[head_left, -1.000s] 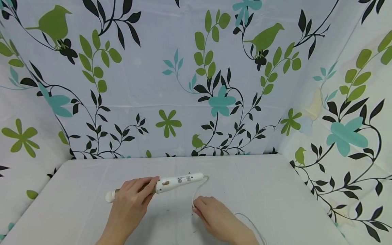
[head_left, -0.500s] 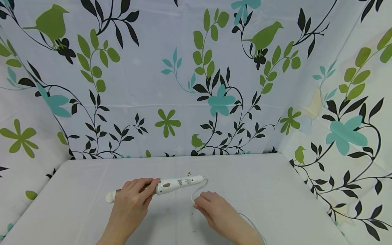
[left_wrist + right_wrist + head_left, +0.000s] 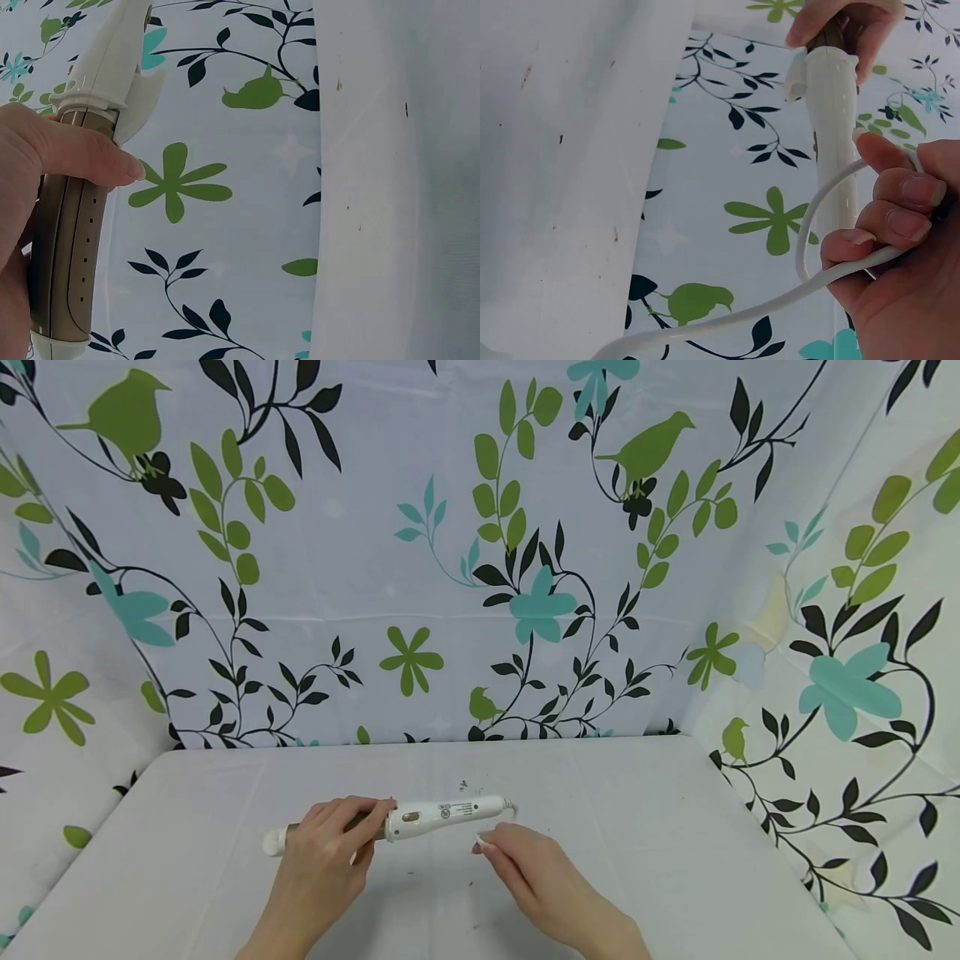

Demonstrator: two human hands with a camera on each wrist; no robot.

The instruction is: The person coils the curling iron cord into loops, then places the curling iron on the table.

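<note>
A white curling iron (image 3: 450, 814) with a brown barrel lies across the view, its handle pointing right. My left hand (image 3: 318, 860) grips it round the barrel (image 3: 73, 240); in the left wrist view the thumb lies over the barrel just below the white handle. From the handle's end runs a white cord (image 3: 727, 321). My right hand (image 3: 547, 881), right of the iron and a little below its handle end, holds this cord in curled fingers. In the right wrist view a loop of it passes through those fingers. The palm side hides part of the cord.
Under both hands is a white-covered table (image 3: 645, 827), with small dark specks (image 3: 462, 786) near the iron. A curtain (image 3: 337, 568) printed with leaves, birds and flowers stands behind it and at both sides.
My right hand has moved slightly up and right with the cord. The cord stretch seen beside the right wrist is out of sight now. The iron's handle end has shifted slightly right and down.
</note>
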